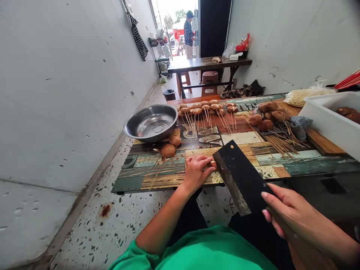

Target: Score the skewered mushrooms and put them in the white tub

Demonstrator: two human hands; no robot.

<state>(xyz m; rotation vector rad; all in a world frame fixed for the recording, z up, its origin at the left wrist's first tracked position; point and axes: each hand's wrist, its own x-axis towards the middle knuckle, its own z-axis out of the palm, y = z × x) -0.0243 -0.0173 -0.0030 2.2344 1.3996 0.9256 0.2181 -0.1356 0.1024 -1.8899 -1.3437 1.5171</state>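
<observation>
My left hand (197,171) is closed around a brown mushroom (213,165) near the table's front edge. Its fingers cover most of the cap. In my right hand (284,206) is the handle of a black cleaver (239,176), its worn blade edge facing left and its far corner close beside the mushroom. Two loose mushrooms (168,150) lie to the left among small scraps. Farther back, several mushrooms on wooden skewers (197,111) sit in a row, some caps cut with pale marks.
A steel basin (154,123) stands at the table's left. On the right are a mushroom pile (268,114) on a grey cloth, bamboo skewers (278,142), a wooden board (323,142) and a white bin (332,120). A second table (208,63) and a person (189,33) are beyond.
</observation>
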